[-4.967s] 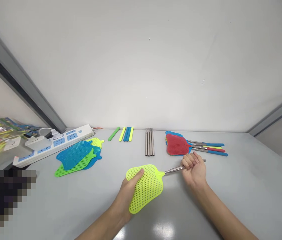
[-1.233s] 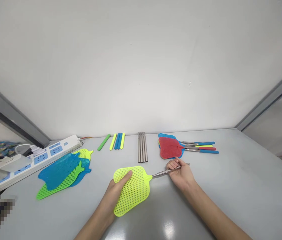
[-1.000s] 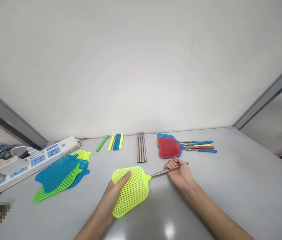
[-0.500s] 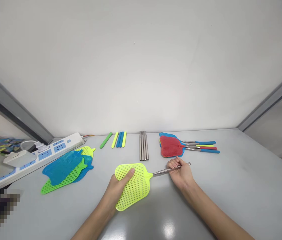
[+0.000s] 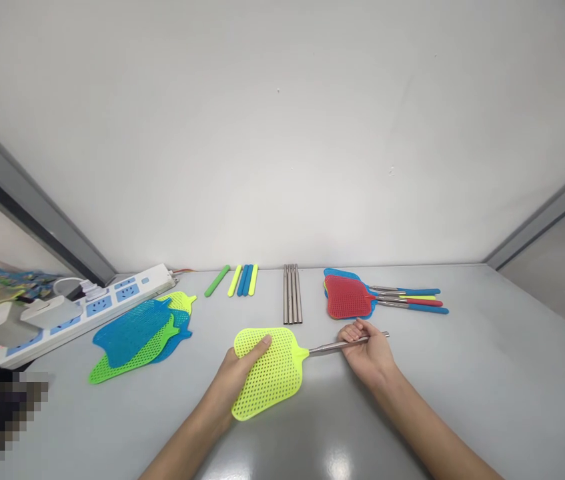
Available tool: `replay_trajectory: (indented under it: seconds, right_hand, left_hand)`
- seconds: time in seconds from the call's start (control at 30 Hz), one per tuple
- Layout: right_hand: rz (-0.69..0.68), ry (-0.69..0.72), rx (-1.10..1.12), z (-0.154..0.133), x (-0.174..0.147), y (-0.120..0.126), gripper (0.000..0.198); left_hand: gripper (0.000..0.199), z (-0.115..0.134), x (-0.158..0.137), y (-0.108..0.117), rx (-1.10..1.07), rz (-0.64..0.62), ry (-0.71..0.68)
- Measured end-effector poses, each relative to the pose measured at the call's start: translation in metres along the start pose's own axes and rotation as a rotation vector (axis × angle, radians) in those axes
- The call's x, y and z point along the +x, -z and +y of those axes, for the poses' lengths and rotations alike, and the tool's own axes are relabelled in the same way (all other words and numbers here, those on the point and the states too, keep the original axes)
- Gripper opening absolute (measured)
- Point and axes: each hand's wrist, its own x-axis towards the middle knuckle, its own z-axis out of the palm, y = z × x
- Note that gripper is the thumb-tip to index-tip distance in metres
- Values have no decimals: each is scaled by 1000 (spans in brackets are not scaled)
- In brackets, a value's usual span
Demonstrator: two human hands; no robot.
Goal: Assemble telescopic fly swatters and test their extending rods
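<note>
1. Left hand (image 5: 232,381): holds yellow swatter head (image 5: 273,373) by its left edge; thumb pressed flat on top face, other fingers underneath, mostly hidden. Pinching the mesh.
2. Right hand (image 5: 369,353): palm side up, fingers (image 5: 349,332) curled in round metal rod (image 5: 328,347); rod's far end pokes out past the hand.
3. Yellow swatter head and metal rod: front middle, between the hands, above worktop (image 5: 492,373). Rod's thin end meets the head's neck; how deep it sits, can't tell.
4. Behind right hand, near it: pile of swatters (image 5: 349,298), red on top, blue and a bit of yellow under; handles point right, grips blue, yellow, red, blue.
5. Back middle: bare rods (image 5: 292,295), four side by side, pointing at wall (image 5: 282,133).
6. Left of those: loose grips (image 5: 247,280), yellow, two blue, yellow; green grip (image 5: 217,281) slightly apart, slanted.
7. Left side: loose heads (image 5: 135,333), overlapping, blue, green and yellow, just beside power strip (image 5: 155,280).
8. Power strip: white, blue socket panels, adapters (image 5: 52,312) plugged in.
9. Far left: shiny bags (image 5: 9,275), contents unclear.
</note>
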Motion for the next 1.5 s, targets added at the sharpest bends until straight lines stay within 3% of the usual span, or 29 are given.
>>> replay_trajectory:
  seconds: [0.27, 0.53, 0.77, 0.97, 1.13, 1.23, 1.5]
  right_hand:
    - [-84, 31, -186, -3, 2, 0, 26]
    - [-27, -40, -36, -3, 0, -2, 24]
    - [-17, -23, -81, -4, -1, -1, 24]
    - [-44, -32, -217, -4, -3, -3, 21]
    - [-216, -60, -491, -3, -13, -6, 23]
    - [-250, -54, -618, -2, -15, -6, 25]
    - [-243, -67, -672, -2, -11, -3, 25]
  left_hand:
    - [42, -3, 5, 2, -3, 4, -12]
    - [43, -5, 6, 3, -22, -20, -27]
    - [43, -6, 6, 4, -34, -4, -27]
    - [43, -4, 7, 7, -60, 9, 1]
    - [45, 3, 8, 13, -52, 31, 15]
    - [45, 6, 8, 15, -35, 50, 37]
    - [40, 6, 8, 13, -52, 0, 9]
